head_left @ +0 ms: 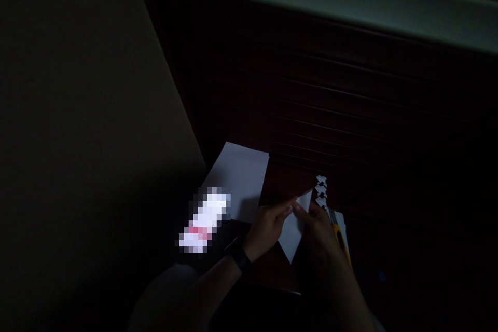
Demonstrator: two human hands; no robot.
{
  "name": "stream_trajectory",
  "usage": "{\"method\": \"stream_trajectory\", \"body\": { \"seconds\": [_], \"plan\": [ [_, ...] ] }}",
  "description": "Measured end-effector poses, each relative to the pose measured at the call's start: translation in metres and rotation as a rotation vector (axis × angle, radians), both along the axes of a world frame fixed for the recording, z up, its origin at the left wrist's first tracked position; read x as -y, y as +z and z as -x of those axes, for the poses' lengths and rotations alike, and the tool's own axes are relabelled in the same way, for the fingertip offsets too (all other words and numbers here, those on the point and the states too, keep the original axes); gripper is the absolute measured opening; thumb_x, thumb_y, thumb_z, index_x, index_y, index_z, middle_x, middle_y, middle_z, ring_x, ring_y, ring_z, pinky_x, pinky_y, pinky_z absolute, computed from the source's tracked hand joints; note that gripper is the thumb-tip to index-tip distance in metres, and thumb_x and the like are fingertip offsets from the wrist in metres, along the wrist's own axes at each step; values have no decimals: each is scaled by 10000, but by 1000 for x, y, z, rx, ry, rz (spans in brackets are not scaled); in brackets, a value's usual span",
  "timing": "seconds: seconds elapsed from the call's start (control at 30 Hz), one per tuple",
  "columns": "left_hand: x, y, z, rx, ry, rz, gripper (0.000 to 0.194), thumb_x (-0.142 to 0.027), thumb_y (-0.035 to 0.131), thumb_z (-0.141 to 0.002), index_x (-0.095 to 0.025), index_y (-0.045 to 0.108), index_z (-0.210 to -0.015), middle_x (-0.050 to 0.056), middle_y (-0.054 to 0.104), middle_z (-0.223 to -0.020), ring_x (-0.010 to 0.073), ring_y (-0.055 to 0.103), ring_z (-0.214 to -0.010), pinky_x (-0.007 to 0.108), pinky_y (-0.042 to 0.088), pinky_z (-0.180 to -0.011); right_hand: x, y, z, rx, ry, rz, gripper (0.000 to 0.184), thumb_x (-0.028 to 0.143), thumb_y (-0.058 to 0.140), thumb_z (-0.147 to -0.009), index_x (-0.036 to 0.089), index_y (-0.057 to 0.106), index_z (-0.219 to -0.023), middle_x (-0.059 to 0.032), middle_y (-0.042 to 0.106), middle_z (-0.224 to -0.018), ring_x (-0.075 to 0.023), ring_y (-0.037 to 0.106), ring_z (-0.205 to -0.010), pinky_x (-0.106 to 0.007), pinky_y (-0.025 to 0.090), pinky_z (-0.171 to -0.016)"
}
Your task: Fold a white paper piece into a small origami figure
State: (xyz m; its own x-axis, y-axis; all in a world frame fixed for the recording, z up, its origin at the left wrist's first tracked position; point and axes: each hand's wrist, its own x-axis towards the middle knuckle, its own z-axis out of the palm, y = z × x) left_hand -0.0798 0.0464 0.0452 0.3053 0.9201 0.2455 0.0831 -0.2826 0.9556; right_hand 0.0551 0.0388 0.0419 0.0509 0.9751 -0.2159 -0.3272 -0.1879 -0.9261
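Note:
A folded piece of white paper (292, 236) is held between my two hands, one corner pointing down toward me. My left hand (269, 225), with a dark band at the wrist, pinches its upper left edge. Against its right side my right hand (317, 225) closes, thumb on the paper; its other fingers are partly hidden in shadow. Just right of that hand lie scissors (338, 236) with yellow handles. Beyond it is a strip of cut white paper shapes (321, 191).
White sheets (243, 176) lie at the left on the dark table (278, 275). A bright, blurred-out screen (204, 220) overlaps their near corner. More white paper (344, 223) sits under the scissors. A pale wall or panel (97, 88) rises at the left, and dark slatted wood stands behind.

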Motion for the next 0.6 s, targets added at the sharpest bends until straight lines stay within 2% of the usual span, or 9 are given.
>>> {"method": "stream_trajectory", "body": {
  "seconds": [0.1, 0.27, 0.47, 0.6],
  "plan": [
    [0, -2, 0, 18, 10, 24, 339, -251, 401, -870, -224, 508, -1191, 9, 566, -1182, 159, 529, -1073, 289, 417, -926, 0, 6, -1, 15, -36, 4, 283, 311, 700, -652, 186, 651, -902, -54, 685, -804, -183, 621, -658, -286, 463, -593],
    [-1, 1, 3, 26, -4, 46, 328, -266, 425, -859, -224, 535, -1165, 13, 569, -1176, 175, 530, -1073, 307, 411, -932, -1, 17, -8, 55, -119, 52, 200, 318, 713, -636, 160, 655, -745, -32, 670, -665, -154, 594, -552, -259, 448, -524],
    [-5, 4, 9, 49, -56, 67, 316, -273, 451, -846, -204, 567, -1132, 34, 586, -1150, 195, 556, -1036, 327, 429, -908, 1, 26, -13, 44, -142, 47, 212, 290, 729, -621, 166, 662, -779, -30, 678, -679, -161, 608, -578, -273, 472, -561],
    [-4, 4, 9, 59, -98, 94, 320, -277, 457, -842, -200, 564, -1134, 35, 582, -1157, 195, 542, -1056, 340, 413, -927, -1, 24, -15, 35, -165, 42, 232, 303, 743, -596, 169, 672, -772, -32, 677, -678, -171, 611, -582, -280, 475, -556]
  ]
}}
